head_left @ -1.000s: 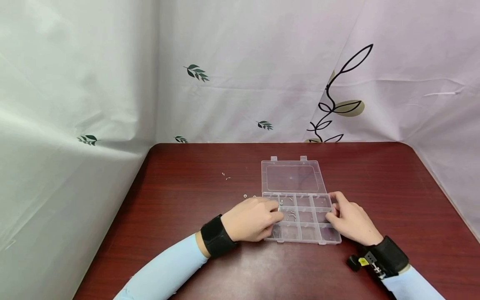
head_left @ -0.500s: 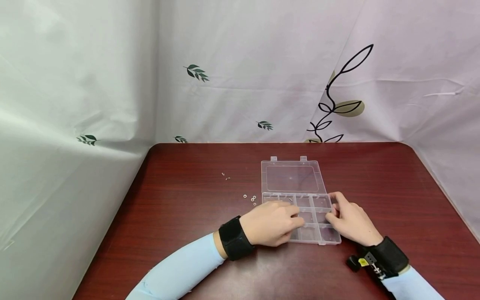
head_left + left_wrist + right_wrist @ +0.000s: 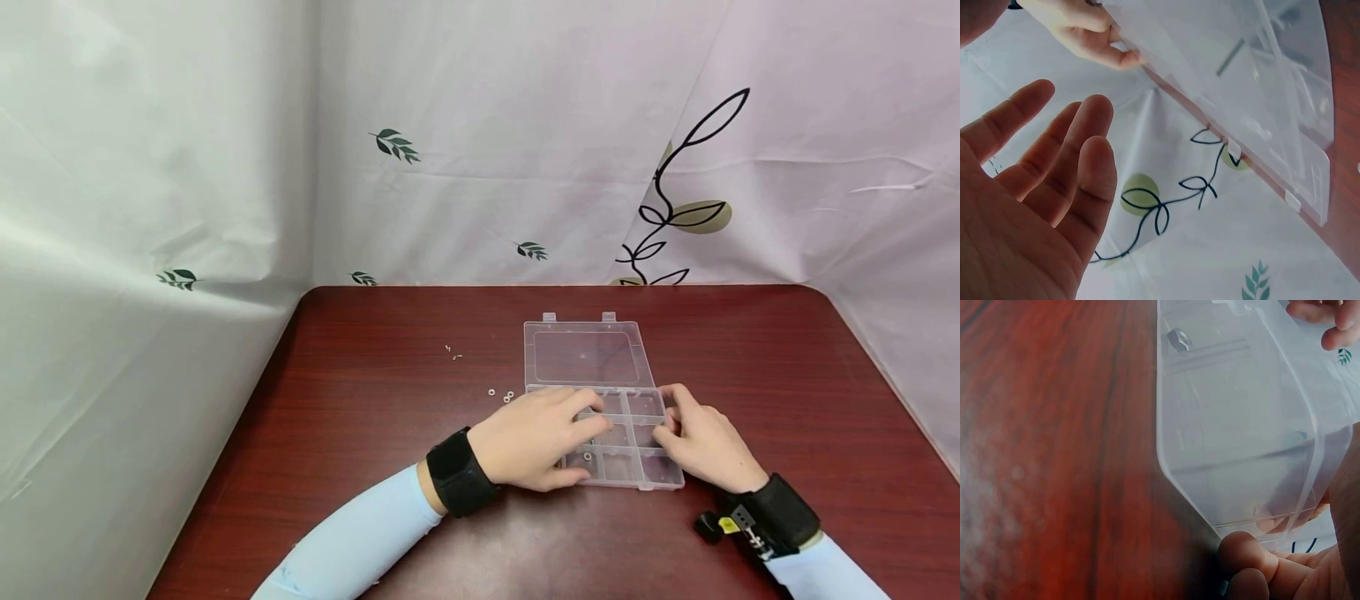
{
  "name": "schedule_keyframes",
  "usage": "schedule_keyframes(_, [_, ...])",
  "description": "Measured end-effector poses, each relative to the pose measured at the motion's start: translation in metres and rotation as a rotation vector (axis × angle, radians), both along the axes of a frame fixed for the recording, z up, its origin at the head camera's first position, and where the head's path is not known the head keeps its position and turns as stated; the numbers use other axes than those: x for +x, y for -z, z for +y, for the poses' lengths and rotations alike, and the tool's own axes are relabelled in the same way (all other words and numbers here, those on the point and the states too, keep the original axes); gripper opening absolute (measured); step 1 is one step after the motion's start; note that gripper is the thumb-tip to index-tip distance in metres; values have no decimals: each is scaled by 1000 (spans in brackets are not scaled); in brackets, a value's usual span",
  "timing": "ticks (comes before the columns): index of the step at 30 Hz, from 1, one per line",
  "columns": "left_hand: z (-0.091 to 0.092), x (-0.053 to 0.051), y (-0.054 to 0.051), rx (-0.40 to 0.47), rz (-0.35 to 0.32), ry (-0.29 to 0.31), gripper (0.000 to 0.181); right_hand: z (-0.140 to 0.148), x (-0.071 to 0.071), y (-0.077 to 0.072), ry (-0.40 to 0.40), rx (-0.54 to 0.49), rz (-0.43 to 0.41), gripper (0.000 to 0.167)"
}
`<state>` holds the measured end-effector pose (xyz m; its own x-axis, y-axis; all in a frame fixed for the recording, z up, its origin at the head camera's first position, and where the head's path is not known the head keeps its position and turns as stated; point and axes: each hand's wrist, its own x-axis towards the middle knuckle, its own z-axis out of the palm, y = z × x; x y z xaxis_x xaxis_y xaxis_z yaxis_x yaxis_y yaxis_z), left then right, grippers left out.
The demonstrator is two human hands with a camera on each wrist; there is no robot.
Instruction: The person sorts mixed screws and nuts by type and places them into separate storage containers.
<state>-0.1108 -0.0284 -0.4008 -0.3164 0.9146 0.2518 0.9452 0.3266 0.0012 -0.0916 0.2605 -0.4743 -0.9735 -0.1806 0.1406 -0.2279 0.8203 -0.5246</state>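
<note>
A clear divided box [image 3: 662,472] lies on the table with its lid [image 3: 582,357] folded back. Over its left compartments hovers my left hand [image 3: 528,442], fingers spread; the left wrist view shows the palm and fingers [image 3: 1095,172] holding nothing. In a front compartment lies a small nut [image 3: 587,456], and a metal nut [image 3: 1179,339] shows through the box wall [image 3: 1235,425] in the right wrist view. My right hand [image 3: 708,442] grips the box's right side, fingertips [image 3: 1244,553] at its lower corner. The hand hides the leftmost compartments.
Several small rings or nuts [image 3: 510,394] lie on the dark red table [image 3: 390,400] left of the box. Farther back and left are tiny screw-like pieces [image 3: 457,357]. A white cloth with leaf prints [image 3: 480,150] hangs behind the table.
My left hand moved right across the box, then slightly back, and its fingers spread apart. A nut shows in a front compartment. My right hand stays at the box's side.
</note>
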Motion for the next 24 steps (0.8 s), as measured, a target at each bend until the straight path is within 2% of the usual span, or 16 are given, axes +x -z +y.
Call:
schedule_keyframes(6, [-14,-9,0,44,-16,-29,54,1,0,2,-3,4,8,36])
schedule_keyframes(13, [-33,-23,6,44,-9,-100,53,1,-1,2,-2,4,18,37])
schedule_keyframes(24, [-65,-45,16,-24,-8,-284,26,1,-1,2,-4,2,9,37])
